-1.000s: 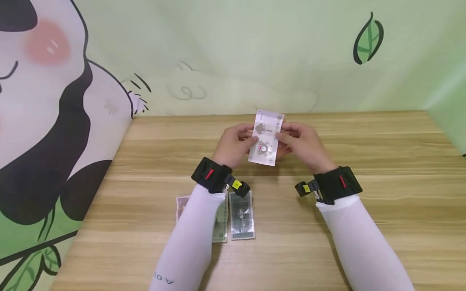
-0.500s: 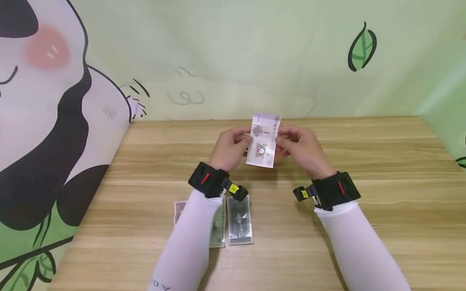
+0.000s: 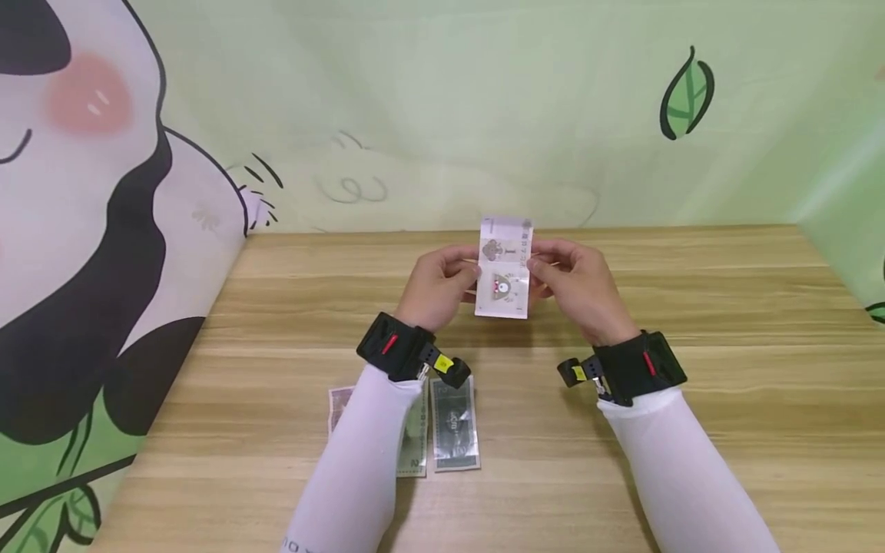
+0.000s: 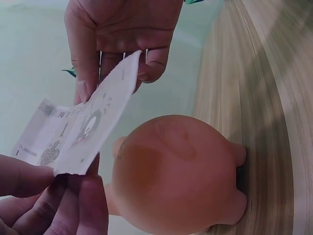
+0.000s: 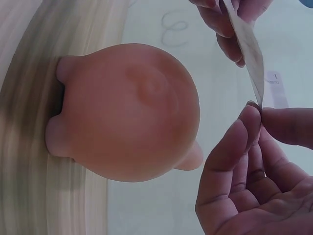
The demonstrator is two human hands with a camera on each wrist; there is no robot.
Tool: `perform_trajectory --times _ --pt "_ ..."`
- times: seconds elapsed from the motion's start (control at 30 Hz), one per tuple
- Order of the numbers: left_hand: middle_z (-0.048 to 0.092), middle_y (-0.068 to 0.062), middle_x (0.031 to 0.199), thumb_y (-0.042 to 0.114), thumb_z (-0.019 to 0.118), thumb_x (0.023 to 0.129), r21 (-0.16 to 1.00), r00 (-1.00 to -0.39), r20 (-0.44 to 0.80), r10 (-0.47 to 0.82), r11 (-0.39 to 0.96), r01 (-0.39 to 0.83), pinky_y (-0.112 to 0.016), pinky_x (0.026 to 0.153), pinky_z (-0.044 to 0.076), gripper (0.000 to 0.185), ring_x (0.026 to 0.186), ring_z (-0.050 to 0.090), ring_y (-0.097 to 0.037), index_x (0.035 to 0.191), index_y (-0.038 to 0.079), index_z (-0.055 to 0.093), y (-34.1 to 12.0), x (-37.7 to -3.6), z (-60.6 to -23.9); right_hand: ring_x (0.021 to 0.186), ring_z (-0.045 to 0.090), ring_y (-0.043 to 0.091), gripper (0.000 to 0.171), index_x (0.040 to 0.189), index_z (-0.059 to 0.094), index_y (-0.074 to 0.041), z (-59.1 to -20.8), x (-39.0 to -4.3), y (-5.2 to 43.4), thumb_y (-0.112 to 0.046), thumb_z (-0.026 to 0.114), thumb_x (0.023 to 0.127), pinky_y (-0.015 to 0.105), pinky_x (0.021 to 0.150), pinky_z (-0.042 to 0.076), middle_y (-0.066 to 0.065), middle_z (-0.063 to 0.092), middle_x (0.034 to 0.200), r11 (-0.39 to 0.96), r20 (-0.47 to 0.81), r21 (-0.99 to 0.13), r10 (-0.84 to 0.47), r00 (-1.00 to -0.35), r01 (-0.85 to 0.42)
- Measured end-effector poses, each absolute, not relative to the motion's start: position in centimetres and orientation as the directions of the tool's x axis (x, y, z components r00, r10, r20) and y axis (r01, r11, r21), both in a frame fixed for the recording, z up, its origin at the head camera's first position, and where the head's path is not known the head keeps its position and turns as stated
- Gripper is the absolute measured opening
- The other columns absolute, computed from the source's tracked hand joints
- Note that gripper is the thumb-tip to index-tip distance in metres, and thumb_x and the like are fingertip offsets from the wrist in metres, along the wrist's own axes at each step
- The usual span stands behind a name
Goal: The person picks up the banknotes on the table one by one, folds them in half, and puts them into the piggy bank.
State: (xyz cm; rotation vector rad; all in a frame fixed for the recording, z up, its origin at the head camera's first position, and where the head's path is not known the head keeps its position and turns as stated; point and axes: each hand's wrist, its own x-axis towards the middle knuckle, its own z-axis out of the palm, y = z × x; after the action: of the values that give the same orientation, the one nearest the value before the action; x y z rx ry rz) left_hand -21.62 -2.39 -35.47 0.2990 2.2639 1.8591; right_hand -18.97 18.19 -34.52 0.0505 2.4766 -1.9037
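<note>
A pale play banknote (image 3: 504, 269), printed with a cartoon face and a 1, is held up at the back of the table, a crease across it. My left hand (image 3: 435, 288) pinches its left edge between thumb and fingers. At the opposite edge, my right hand (image 3: 581, 292) pinches it the same way. Just below and beyond the note stands a round pinkish-orange piggy bank (image 4: 176, 176), plain in both wrist views. From the head view the note and hands hide nearly all of it. Whether the note touches the piggy bank cannot be told.
Nearer on the wooden table (image 3: 747, 430) lie a dark green note (image 3: 455, 426), a light green note (image 3: 413, 445) and a purplish note (image 3: 337, 403). My left sleeve (image 3: 349, 468) covers part of the latter two. A printed cloth wall (image 3: 470, 100) rises behind the table.
The note has straightened from a slight tilt and shifted a little to the right over the last half second. Both hands keep their pinch. The head view has tipped slightly upward.
</note>
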Motion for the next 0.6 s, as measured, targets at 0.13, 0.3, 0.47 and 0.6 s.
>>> perform_trajectory --times 0.13,0.3,0.47,0.6 --pt "0.075 -0.024 0.113 0.002 0.055 0.104 0.986 -0.964 -0.017 0.267 0.167 0.028 -0.050 0.089 0.063 0.031 0.092 0.075 -0.032 0.135 -0.002 0.063 -2.41 -21.64 -35.53 0.083 0.063 0.012 0.035 0.136 0.063 0.002 -34.39 -18.86 18.21 -0.009 0.060 0.103 0.023 0.073 0.058 0.008 0.064 0.106 0.247 -0.036 -0.968 0.011 -0.999 0.037" --pt "0.075 -0.024 0.115 0.001 0.056 0.104 0.991 -0.969 -0.010 0.247 0.133 0.024 -0.041 0.086 0.065 0.030 0.091 0.076 -0.028 0.133 -0.003 0.063 -2.46 -21.79 -35.56 0.079 0.065 0.012 0.036 0.138 0.062 0.000 -34.21 -18.78 18.21 -0.009 0.060 0.104 0.025 0.073 0.058 0.010 0.067 0.107 0.254 -0.040 -0.967 -0.012 -0.999 0.036" --pt "0.074 -0.025 0.115 0.000 0.056 0.104 0.995 -0.968 -0.028 0.250 0.103 -0.002 -0.036 0.083 0.065 0.031 0.087 0.074 -0.025 0.134 -0.001 0.061 -2.48 -21.78 -35.41 0.078 0.066 0.013 0.034 0.137 0.061 -0.001 -34.30 -18.85 18.20 -0.008 0.058 0.104 0.024 0.072 0.057 0.012 0.070 0.108 0.265 -0.041 -0.964 -0.017 -0.999 0.035" --pt "0.074 -0.025 0.115 0.002 0.055 0.104 0.996 -0.965 -0.039 0.260 0.084 -0.018 -0.037 0.083 0.065 0.032 0.085 0.074 -0.024 0.136 0.001 0.059 -2.53 -21.68 -35.26 0.080 0.065 0.014 0.033 0.137 0.061 -0.003 -34.38 -18.92 18.20 -0.007 0.058 0.104 0.025 0.072 0.057 0.007 0.070 0.105 0.272 -0.039 -0.962 -0.011 -0.999 0.034"
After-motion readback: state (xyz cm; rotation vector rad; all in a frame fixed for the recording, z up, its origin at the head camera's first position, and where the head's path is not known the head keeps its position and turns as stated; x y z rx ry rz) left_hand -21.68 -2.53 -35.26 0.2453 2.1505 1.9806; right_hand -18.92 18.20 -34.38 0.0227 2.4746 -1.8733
